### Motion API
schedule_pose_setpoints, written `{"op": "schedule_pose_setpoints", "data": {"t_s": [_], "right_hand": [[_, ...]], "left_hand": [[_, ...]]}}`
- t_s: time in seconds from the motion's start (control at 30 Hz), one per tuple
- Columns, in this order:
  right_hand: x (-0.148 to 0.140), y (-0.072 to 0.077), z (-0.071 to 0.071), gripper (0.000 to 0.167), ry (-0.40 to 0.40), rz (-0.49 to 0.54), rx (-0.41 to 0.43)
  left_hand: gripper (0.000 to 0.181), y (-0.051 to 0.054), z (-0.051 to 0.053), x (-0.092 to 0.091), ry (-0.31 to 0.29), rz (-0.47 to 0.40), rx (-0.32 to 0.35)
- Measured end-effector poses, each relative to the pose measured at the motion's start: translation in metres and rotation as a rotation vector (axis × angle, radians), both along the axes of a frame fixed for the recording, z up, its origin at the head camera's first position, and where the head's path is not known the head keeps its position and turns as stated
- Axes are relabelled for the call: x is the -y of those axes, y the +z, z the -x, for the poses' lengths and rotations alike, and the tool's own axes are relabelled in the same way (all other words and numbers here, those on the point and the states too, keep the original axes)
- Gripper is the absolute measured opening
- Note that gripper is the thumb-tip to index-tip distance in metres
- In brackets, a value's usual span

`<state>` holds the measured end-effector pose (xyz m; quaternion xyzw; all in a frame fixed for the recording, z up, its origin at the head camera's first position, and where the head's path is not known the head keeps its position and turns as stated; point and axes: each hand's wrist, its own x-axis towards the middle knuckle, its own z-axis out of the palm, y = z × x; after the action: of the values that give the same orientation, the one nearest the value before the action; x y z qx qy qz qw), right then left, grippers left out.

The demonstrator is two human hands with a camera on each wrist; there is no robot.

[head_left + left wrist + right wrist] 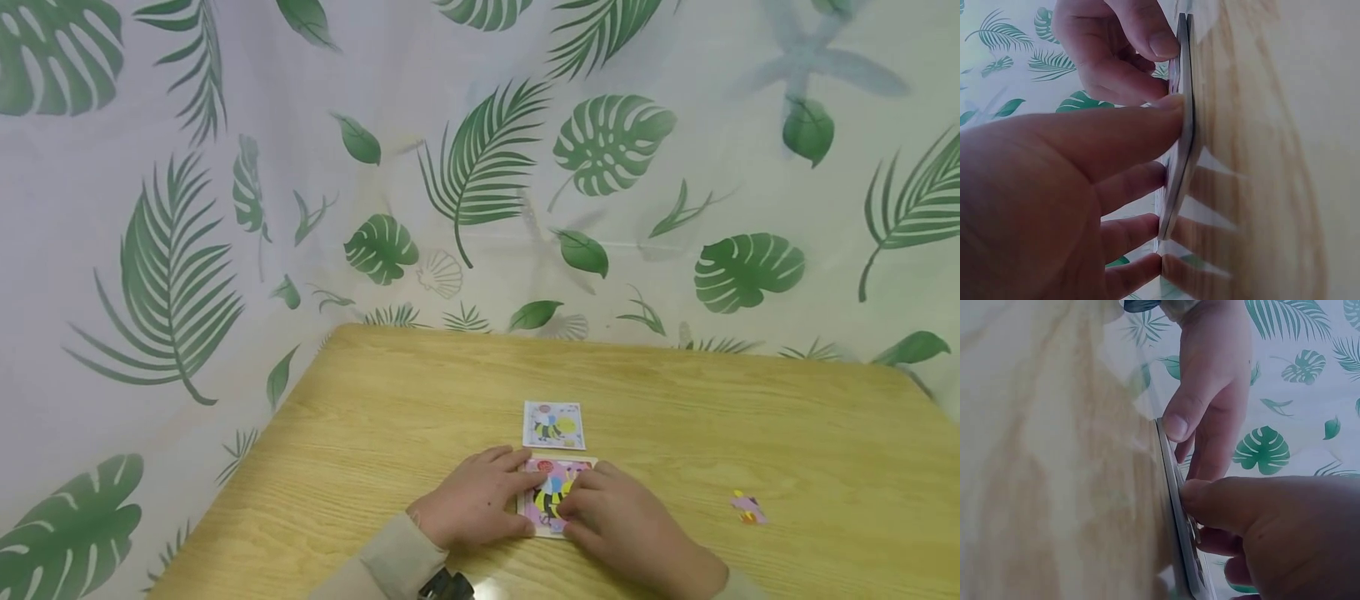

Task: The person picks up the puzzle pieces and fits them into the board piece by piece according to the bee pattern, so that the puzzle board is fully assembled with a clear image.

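Observation:
A small jigsaw puzzle board (542,500) with a bee picture on pink lies flat on the table. My left hand (483,497) rests along its left side, fingers extended, thumb at the near corner; in the left wrist view the thumb (1141,128) presses the board's edge. Over the right part of the board, my right hand (626,521) has its fingers curled down. It seems to pinch a puzzle piece against the board; the hand mostly hides that piece. In the right wrist view the right thumb (1210,497) touches the board's near edge.
Just beyond the board lies a card (553,426) with a paler bee picture. Several loose puzzle pieces (748,507) form a small pile on the wooden table (420,392) to the right. A leaf-printed curtain (480,167) hangs behind and to the left.

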<state>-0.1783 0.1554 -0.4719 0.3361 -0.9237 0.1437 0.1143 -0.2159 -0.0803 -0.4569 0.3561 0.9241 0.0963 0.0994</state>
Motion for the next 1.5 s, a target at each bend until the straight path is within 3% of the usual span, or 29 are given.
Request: {"op": "schedule_pose_setpoints", "data": {"t_s": [0.3,0.63,0.93,1.1,1.23,1.5], "right_hand": [[0.005,0.001,-0.003,0.007,-0.060,-0.022,0.013],[0.002,0.002,-0.005,0.008,-0.043,0.030,0.030],[-0.005,0.003,-0.007,0.010,-0.031,0.034,0.071],[-0.007,0.005,-0.007,0.010,-0.022,0.031,0.111],[-0.008,0.006,-0.008,0.014,0.000,0.026,0.124],[-0.013,0.008,-0.009,0.022,0.058,0.015,0.134]], "left_hand": [[0.064,0.000,0.001,0.002,0.006,-0.015,0.013],[0.064,0.000,-0.001,0.003,-0.036,0.000,0.003],[0.057,0.004,-0.001,0.009,-0.121,-0.001,0.038],[0.051,0.009,0.002,0.012,-0.246,0.017,-0.008],[0.049,0.012,0.001,0.012,-0.330,0.036,0.018],[0.048,0.013,-0.002,0.011,-0.374,0.057,-0.033]]}}
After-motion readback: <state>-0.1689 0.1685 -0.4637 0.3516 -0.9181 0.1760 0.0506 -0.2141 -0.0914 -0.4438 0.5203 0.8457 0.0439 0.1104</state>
